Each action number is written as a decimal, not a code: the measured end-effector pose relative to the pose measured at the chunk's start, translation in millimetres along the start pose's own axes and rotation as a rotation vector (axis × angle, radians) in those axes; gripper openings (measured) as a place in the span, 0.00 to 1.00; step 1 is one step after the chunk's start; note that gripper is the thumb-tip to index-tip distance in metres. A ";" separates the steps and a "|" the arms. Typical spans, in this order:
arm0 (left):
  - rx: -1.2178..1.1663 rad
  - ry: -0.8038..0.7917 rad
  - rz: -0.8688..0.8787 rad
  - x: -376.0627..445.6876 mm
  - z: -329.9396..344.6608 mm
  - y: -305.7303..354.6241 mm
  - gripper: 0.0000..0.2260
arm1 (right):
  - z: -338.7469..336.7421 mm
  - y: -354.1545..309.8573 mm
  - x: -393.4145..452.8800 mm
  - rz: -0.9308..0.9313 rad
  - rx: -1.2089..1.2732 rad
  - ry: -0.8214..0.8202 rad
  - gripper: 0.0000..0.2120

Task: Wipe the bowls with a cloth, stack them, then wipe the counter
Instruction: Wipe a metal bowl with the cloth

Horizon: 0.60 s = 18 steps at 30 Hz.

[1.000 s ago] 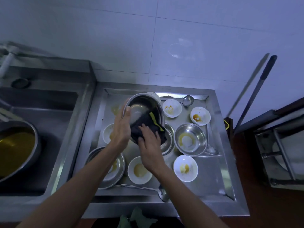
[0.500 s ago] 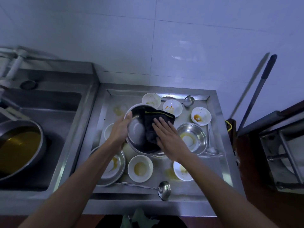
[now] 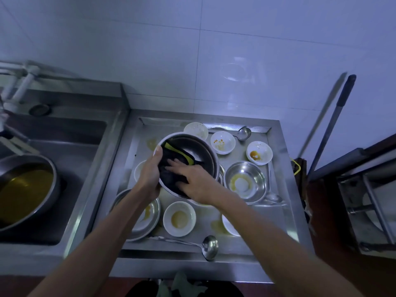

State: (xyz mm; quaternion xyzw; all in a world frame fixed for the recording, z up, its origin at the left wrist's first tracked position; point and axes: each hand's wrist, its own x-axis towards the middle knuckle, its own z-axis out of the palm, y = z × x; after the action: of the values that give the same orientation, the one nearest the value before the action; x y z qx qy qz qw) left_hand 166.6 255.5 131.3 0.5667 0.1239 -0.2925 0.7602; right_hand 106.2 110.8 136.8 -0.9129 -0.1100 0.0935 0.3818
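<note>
Holding the big steel bowl (image 3: pixel 201 155) tilted up over the counter (image 3: pixel 276 217), the left hand (image 3: pixel 151 174) has its fingers wrapped around the near-left rim, thumb up on the edge. The right hand (image 3: pixel 192 181) is inside that bowl with fingers spread flat, pressing a dark cloth (image 3: pixel 171 170) with a yellow-green strip against the inner wall.

Everything else sits around that held bowl. Just right of it is a smaller steel bowl (image 3: pixel 245 181) with a yellowish smear in the bottom. Behind it are three white bowls, one plain-ish (image 3: pixel 196 130), one with orange spots (image 3: pixel 222 142), and further right one with a brown sauce blob (image 3: pixel 259 152). Below it, closer to the person, there's a white bowl (image 3: pixel 179 218) with pale residue, and to the left of that a steel bowl (image 3: pixel 147 213) partly hidden under the left forearm. A ladle (image 3: pixel 209 246) lies along the front edge. Way off to the left, a pan (image 3: pixel 25 189) of yellow liquid sits in the sink (image 3: pixel 81 146).
</note>
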 end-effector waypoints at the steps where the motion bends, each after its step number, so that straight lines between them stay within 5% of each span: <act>1: 0.023 -0.028 -0.019 -0.8 -0.9 0.7 0.26 | -4.8 3.1 -0.4 -0.047 -0.066 -0.041 0.28; 6: 0.044 -0.179 -0.107 -0.2 -7.6 8.0 0.27 | -21.3 21.9 16.0 -0.370 -0.620 0.020 0.20; 14: -0.019 -0.054 0.055 -2.1 2.6 -9.2 0.25 | -39.2 19.2 27.3 0.105 -0.531 0.350 0.27; 18: 0.053 -0.054 0.051 -3.9 -1.1 -8.6 0.25 | -24.6 20.2 14.6 0.162 -0.412 0.434 0.31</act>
State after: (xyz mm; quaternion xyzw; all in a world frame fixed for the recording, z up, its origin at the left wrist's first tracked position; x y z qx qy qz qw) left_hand 158.6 256.1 126.2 0.5813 0.0812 -0.2915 0.7553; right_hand 129.1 84.3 138.0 -0.9755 0.0307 -0.0978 0.1945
